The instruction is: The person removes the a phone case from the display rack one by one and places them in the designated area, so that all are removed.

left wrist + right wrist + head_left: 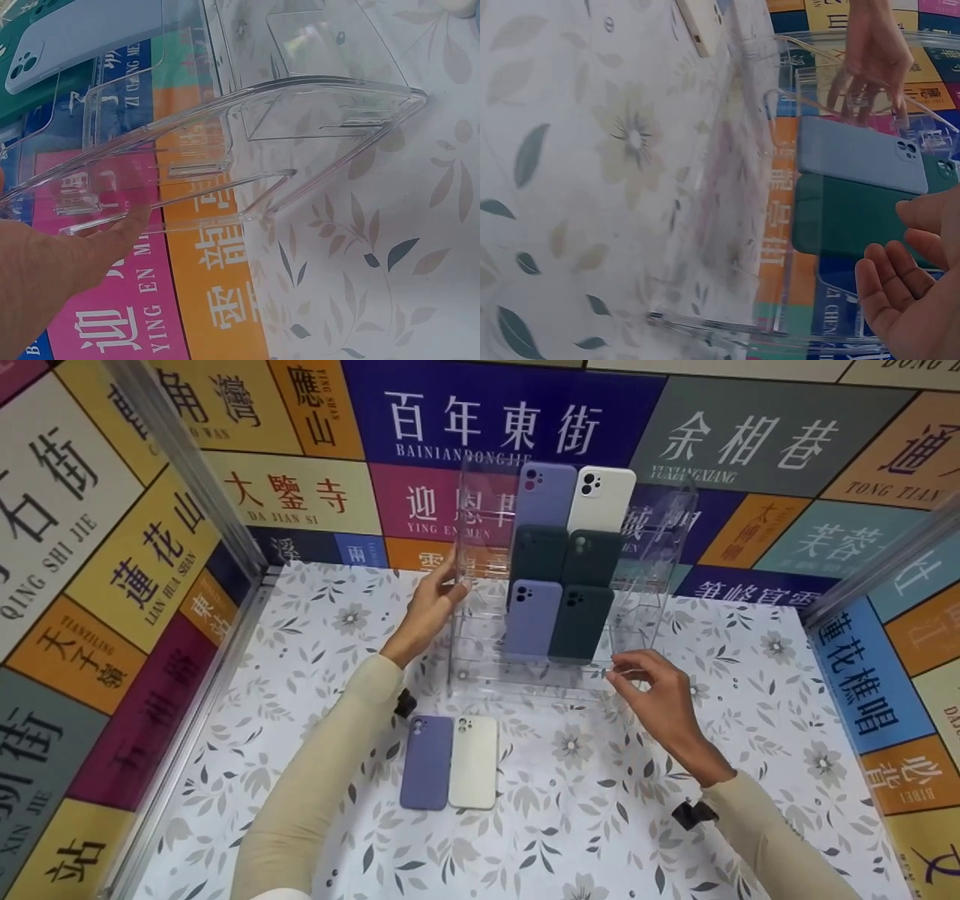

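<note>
A clear tiered display stand (480, 639) holds several phone cases in pairs. Its top tier has a lavender case (546, 495) beside a white case (602, 499). Two dark green cases (592, 556) fill the middle, and at the bottom a lavender case (532, 619) leans beside a dark green case (582, 622). My left hand (433, 604) grips the stand's left side panel, thumb and fingers on either side of its edge (337, 84). At the stand's lower right front, my right hand (656, 690) has loosely bent fingers and holds nothing; the right wrist view shows its fingertips near the green case (847, 217).
In front of the stand, a purple phone case (427, 765) and a cream phone case (474, 765) lie side by side on the leaf-patterned tabletop (570, 817). Colourful sign-printed walls (292, 495) enclose the back and both sides, with metal posts (225, 502) at the corners.
</note>
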### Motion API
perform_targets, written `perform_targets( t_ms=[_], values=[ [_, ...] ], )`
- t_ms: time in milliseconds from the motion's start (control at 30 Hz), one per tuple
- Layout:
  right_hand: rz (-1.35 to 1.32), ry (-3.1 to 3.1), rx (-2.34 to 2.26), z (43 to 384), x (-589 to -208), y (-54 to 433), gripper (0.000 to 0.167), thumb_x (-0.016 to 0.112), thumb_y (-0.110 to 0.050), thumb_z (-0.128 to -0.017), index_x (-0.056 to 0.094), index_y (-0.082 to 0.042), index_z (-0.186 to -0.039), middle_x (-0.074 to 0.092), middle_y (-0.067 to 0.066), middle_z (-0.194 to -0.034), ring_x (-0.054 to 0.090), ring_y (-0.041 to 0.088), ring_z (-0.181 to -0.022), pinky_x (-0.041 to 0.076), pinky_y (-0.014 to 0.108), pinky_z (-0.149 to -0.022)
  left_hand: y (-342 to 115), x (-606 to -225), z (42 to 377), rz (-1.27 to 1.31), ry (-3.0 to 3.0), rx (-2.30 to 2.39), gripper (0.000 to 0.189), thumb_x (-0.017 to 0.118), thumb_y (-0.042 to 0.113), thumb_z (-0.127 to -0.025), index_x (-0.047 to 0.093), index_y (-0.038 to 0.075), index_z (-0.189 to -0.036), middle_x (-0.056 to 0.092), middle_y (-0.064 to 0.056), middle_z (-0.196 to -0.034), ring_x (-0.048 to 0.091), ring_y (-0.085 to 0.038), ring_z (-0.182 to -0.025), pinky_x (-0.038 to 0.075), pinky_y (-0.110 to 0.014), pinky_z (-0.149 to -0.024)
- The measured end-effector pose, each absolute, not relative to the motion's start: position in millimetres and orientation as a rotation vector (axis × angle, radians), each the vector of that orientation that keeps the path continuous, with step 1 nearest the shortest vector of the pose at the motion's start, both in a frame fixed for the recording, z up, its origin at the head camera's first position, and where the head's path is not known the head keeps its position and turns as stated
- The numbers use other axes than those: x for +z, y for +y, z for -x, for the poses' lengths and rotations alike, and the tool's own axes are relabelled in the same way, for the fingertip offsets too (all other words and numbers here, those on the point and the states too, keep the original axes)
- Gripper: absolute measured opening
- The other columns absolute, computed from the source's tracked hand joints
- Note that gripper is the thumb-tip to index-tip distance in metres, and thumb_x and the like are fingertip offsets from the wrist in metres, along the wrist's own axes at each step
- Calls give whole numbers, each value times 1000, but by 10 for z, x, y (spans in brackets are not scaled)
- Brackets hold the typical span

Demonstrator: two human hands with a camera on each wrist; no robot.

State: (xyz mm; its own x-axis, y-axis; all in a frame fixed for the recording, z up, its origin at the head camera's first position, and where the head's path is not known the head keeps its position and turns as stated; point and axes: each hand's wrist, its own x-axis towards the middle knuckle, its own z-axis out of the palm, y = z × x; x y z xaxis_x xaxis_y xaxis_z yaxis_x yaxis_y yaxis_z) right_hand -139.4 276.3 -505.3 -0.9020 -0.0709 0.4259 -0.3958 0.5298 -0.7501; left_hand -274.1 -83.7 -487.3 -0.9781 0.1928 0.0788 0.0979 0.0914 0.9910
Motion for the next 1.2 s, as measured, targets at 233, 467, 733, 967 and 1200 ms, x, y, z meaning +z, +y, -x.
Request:
perform_targets(
  t_ms=[233, 467, 733, 967, 1200],
  values=[
    [-407, -2458, 1300, 1566, -4911, 2747, 24, 81, 1, -98, 82, -4, -121, 77, 10, -117, 75, 28, -104, 59, 22, -93, -862, -4892, 2744, -309, 2244, 2067, 74, 57, 10, -112, 25, 25, -177, 49, -16, -168, 61, -39, -139, 49, -52, -120],
    [-386, -2474, 1300, 1744, -4775, 2756, 24, 81, -1, -99, 82, -5, -122, 76, 12, -117, 74, 25, -107, 57, 19, -94, -843, -4912, 2752, -313, 2240, 2070, 74, 56, 9, -111, 25, 25, -177, 48, -17, -169, 59, -43, -142, 48, -52, -121],
    [-401, -2461, 1264, 1958, -4649, 2773, 26, 80, 2, -98, 80, 0, -124, 74, 16, -120, 73, 29, -109, 57, 17, -94, -820, -4903, 2761, -293, 2274, 2053, 74, 57, 9, -110, 28, 25, -176, 50, -16, -168, 61, -39, -142, 48, -49, -121],
    [-398, -2505, 1211, 2064, -4573, 2743, 33, 80, 2, -99, 78, 1, -131, 72, 19, -124, 72, 33, -114, 52, 10, -93, -830, -4894, 2758, -294, 2287, 2044, 72, 58, 12, -111, 29, 26, -176, 53, -16, -165, 61, -38, -142, 50, -48, -119],
    [-433, -2503, 1195, 2157, -4526, 2721, 37, 80, 5, -97, 76, 3, -134, 71, 22, -127, 72, 36, -114, 52, 7, -90, -849, -4886, 2747, -347, 2280, 2051, 75, 56, 11, -110, 25, 26, -177, 48, -13, -170, 62, -37, -139, 49, -49, -120]
  ],
)
